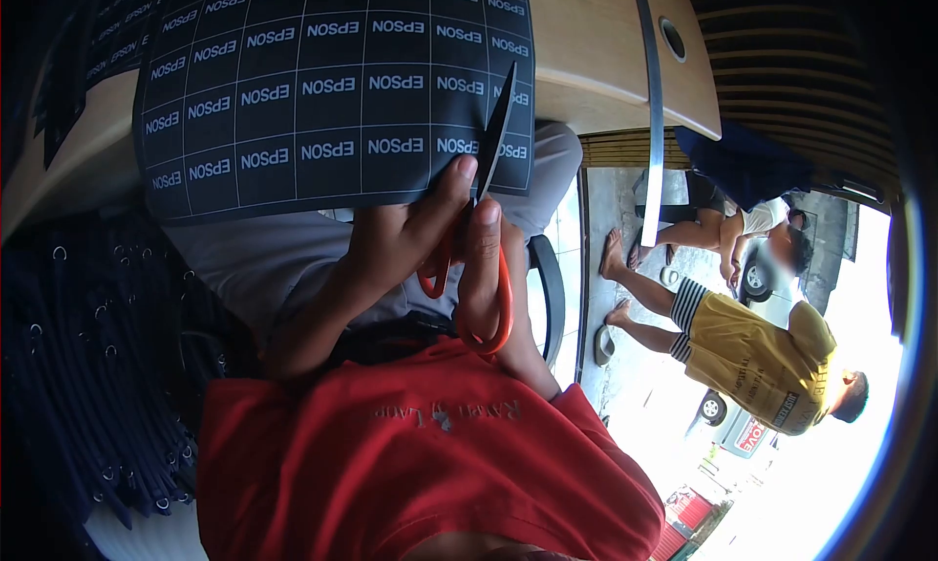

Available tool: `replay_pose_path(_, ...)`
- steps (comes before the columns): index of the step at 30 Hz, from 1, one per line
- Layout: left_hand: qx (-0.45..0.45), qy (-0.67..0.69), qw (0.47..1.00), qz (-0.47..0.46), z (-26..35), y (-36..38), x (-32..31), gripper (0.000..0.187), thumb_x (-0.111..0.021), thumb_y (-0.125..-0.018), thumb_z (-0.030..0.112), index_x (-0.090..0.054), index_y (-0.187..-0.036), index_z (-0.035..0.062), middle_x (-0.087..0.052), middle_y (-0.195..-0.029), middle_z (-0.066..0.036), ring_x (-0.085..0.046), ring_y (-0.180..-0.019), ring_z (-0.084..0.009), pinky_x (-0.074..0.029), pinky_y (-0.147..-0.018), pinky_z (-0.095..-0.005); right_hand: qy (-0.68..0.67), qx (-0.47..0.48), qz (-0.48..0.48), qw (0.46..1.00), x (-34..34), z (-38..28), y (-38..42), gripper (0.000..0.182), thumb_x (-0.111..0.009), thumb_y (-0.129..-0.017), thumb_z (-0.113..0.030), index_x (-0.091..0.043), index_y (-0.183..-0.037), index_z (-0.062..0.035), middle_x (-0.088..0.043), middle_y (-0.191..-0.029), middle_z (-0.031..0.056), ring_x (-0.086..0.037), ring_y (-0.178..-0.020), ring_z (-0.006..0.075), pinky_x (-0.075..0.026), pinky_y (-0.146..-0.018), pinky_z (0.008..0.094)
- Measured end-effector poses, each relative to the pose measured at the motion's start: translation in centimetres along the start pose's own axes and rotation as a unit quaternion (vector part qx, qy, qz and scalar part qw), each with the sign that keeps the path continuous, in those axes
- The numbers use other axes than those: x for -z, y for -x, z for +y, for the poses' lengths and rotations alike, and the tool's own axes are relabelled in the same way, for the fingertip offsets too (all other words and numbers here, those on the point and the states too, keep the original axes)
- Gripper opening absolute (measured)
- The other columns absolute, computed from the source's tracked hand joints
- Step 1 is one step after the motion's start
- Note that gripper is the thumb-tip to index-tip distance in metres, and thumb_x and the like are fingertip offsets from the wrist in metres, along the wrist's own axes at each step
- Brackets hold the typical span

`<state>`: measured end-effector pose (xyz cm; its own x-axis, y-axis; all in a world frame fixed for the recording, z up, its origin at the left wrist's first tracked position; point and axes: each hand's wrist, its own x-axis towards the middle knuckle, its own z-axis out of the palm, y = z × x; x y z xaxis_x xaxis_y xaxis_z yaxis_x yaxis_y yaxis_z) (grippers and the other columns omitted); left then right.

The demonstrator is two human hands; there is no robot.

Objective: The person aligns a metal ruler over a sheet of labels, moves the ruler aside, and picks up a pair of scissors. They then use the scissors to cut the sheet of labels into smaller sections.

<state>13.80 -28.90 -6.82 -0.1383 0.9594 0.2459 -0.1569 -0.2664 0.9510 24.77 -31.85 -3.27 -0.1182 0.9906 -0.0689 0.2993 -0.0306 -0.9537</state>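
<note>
A black sheet (332,111) printed with white EPSON labels in a grid lies over the table edge and hangs towards my lap. My left hand (401,229) pinches its near edge, thumb on top and fingers underneath. My right hand (481,268) grips scissors (505,312) with orange handles, its thumb through one loop. A dark blade lies over the sheet near its right side, pointing away from me. The other blade is hidden, apparently under the sheet. Both hands are close together at the sheet's near edge.
The wooden table (596,43) has a round hole and a pale strap (653,160) hanging over its edge. More printed sheets (107,33) lie at left. Dark straps with metal rings (107,366) hang at left. Beyond the opening, a person in yellow (762,356) stands near another person (752,229).
</note>
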Motion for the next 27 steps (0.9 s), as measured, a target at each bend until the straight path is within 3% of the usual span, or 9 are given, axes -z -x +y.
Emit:
replay_pose_path(4, 0.006, -0.012, 1.0, 0.005, -0.1, 0.1, 0.2, 0.017, -0.063, -0.093, 0.016, -0.064, -0.088, 0.0005, -0.061, -0.068, -0.002, -0.057, -0.059, -0.0108, -0.044, -0.055, -0.0269, -0.005, -0.011, 0.0, 1.0, 0.1, -0.1, 0.0, 0.054, -0.028, -0.104, -0.042, -0.049, -0.075, -0.0007, -0.054, -0.054, 0.0084, -0.056, -0.047, 0.0192, -0.042, -0.048, 0.0307)
replay_pose_path(6, 0.016, -0.038, 0.998, -0.04, -0.1, 0.3, 0.6, 0.015, -0.058, -0.096, 0.012, -0.06, -0.102, -0.0017, -0.06, -0.089, -0.001, -0.055, -0.078, -0.0065, -0.045, -0.068, -0.0238, -0.005, -0.016, -0.004, 1.0, 0.0, -0.2, 0.0, 0.054, -0.028, -0.104, -0.041, -0.049, -0.075, -0.001, -0.053, -0.054, 0.0078, -0.054, -0.046, 0.0178, -0.041, -0.047, 0.0298)
replay_pose_path(13, 0.004, -0.027, 0.999, -0.03, -0.1, 0.1, 0.5, 0.015, -0.059, -0.095, 0.012, -0.061, -0.102, -0.0016, -0.061, -0.09, -0.002, -0.056, -0.078, -0.0076, -0.046, -0.07, -0.0249, 0.024, 0.0, 0.019, 1.0, -0.2, -1.1, -0.1, 0.05, -0.028, -0.105, -0.037, -0.048, -0.075, -0.0023, -0.051, -0.052, 0.0056, -0.051, -0.044, 0.014, -0.038, -0.045, 0.0274)
replay_pose_path(15, -0.025, -0.022, 0.999, 0.01, -0.3, 0.0, 0.2, 0.018, -0.064, -0.092, 0.018, -0.065, -0.094, -0.0005, -0.065, -0.077, -0.005, -0.062, -0.066, -0.0128, -0.049, -0.061, -0.028, 0.027, 0.008, 0.019, 0.999, -0.2, -1.0, -0.1, 0.05, -0.028, -0.105, -0.037, -0.047, -0.075, -0.0025, -0.051, -0.051, 0.0053, -0.05, -0.044, 0.0136, -0.038, -0.044, 0.0275)
replay_pose_path(22, -0.011, -0.012, 1.0, 0.005, 0.1, 0.0, 0.4, 0.018, -0.064, -0.093, 0.017, -0.065, -0.096, -0.001, -0.064, -0.078, -0.004, -0.061, -0.067, -0.0125, -0.048, -0.062, -0.0278, 0.012, -0.008, 0.002, 1.0, -0.1, -0.9, -0.2, 0.049, -0.028, -0.105, -0.036, -0.048, -0.074, -0.0027, -0.05, -0.051, 0.0045, -0.049, -0.043, 0.0126, -0.036, -0.044, 0.0271)
replay_pose_path(24, -0.009, -0.019, 1.0, -0.019, 0.2, 0.0, 0.6, 0.016, -0.063, -0.092, 0.012, -0.063, -0.1, -0.0017, -0.064, -0.089, -0.003, -0.059, -0.078, -0.0096, -0.048, -0.071, -0.0264, 0.012, -0.005, 0.0, 1.0, -0.1, -0.8, -0.2, 0.049, -0.029, -0.105, -0.036, -0.048, -0.074, -0.0028, -0.05, -0.051, 0.0044, -0.049, -0.043, 0.0124, -0.036, -0.044, 0.0269)
replay_pose_path(27, -0.017, -0.028, 0.999, -0.015, 0.4, -0.1, 0.6, 0.015, -0.063, -0.092, 0.011, -0.063, -0.099, -0.0015, -0.064, -0.088, -0.004, -0.059, -0.077, -0.0098, -0.048, -0.07, -0.0266, -0.014, -0.037, -0.003, 0.999, 0.0, -1.0, 0.0, 0.049, -0.028, -0.105, -0.036, -0.048, -0.074, -0.003, -0.05, -0.051, 0.0042, -0.049, -0.044, 0.0122, -0.036, -0.044, 0.0267)
